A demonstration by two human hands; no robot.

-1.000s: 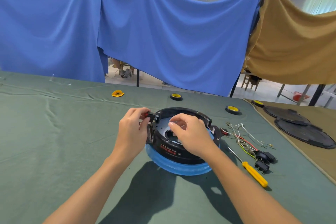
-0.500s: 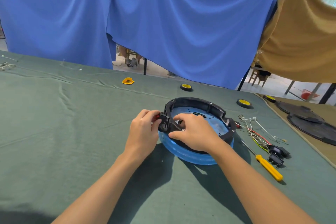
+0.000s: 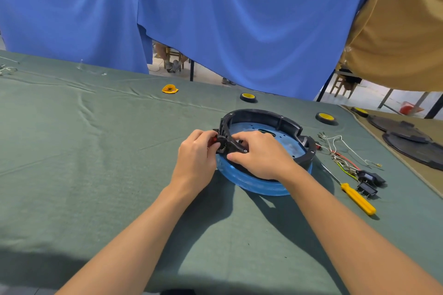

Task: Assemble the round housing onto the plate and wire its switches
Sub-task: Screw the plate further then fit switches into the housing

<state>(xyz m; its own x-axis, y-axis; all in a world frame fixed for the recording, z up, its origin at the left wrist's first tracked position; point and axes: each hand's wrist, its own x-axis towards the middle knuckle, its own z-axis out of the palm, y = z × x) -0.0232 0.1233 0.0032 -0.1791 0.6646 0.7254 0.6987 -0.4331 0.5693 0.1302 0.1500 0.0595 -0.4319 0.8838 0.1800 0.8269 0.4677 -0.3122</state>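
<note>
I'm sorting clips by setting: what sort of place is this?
Probably a makeshift assembly workshop: a long table under green cloth, hung blue sheets as dividers, and a yellow-handled screwdriver beside loose wired switches.

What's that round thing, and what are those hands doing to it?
A person is putting together a gadget on a green-covered table. The black round housing sits on a blue plate. The left hand pinches a small red switch against the housing's outer wall, while the right hand grips the housing's rim just beside it. Off to the right lie loose wires, more black switches and a yellow-handled screwdriver, none being touched.
</note>
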